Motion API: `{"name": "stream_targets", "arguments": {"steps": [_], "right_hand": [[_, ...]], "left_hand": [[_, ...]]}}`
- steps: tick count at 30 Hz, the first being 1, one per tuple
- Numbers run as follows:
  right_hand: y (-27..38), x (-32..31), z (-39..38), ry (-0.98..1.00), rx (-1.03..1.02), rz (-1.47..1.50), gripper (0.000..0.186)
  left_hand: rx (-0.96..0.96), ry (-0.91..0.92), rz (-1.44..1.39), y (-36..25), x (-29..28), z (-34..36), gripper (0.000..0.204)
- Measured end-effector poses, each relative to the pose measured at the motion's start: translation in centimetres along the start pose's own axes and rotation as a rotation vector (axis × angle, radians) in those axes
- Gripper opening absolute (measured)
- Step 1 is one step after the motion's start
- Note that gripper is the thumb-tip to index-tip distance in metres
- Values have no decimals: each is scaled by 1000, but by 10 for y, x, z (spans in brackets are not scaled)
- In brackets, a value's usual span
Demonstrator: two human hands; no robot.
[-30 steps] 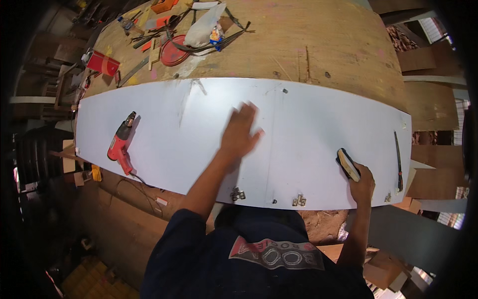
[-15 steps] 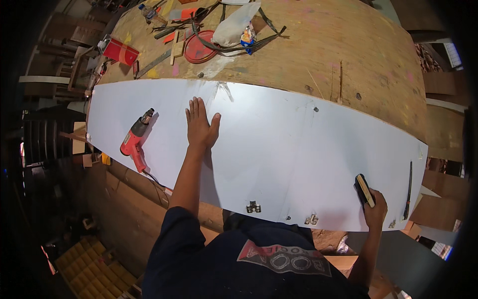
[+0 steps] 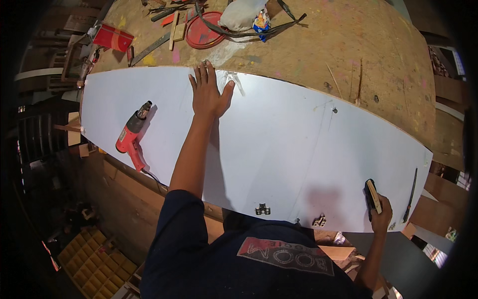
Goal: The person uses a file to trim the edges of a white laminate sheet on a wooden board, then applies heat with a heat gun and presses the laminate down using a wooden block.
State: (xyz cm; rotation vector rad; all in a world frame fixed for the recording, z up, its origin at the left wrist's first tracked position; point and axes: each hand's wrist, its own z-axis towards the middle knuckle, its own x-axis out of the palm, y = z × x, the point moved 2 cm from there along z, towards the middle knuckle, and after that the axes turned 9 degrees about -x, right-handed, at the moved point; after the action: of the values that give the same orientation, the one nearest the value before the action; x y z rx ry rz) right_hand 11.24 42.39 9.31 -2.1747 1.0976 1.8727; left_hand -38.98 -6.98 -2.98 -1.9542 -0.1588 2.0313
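Note:
A long white panel [image 3: 259,129] lies across the wooden bench. My left hand [image 3: 209,94] rests on its far part, palm down, fingers stretched out and reaching the far edge beside a pale smeared mark. In my right hand [image 3: 382,214], near the right end, is a black block-shaped tool with a tan strip along it [image 3: 372,195]; its exact kind I cannot make out. Left of my left arm, a red and black heat gun [image 3: 132,137] lies on the panel. Metal hinges [image 3: 262,209] sit along the near edge. A thin dark file-like tool [image 3: 411,194] lies at the right end.
Beyond the panel on the bench [image 3: 298,60] are a red round lid [image 3: 205,31], a red can [image 3: 113,38], a clear plastic bag [image 3: 242,15], a small blue packet [image 3: 261,25] and black straps. The heat gun's cord [image 3: 153,177] hangs over the near edge. A yellow compartmented crate [image 3: 97,261] stands lower left.
My left hand has slid away from me to the panel's far edge. My right hand still holds the black tool at the right end, now turned a little more upright. The view has shifted slightly.

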Motion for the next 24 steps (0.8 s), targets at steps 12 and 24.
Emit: {"name": "stream_targets", "arguments": {"steps": [12,24], "right_hand": [[-3,5,-1,-54,-34,1,58],[-18,7,-5,-10,-4,-16,54]], "left_hand": [[32,-130,-124,15,13,-13,87],[-238,55,-75,39,-50,-251,98]]}}
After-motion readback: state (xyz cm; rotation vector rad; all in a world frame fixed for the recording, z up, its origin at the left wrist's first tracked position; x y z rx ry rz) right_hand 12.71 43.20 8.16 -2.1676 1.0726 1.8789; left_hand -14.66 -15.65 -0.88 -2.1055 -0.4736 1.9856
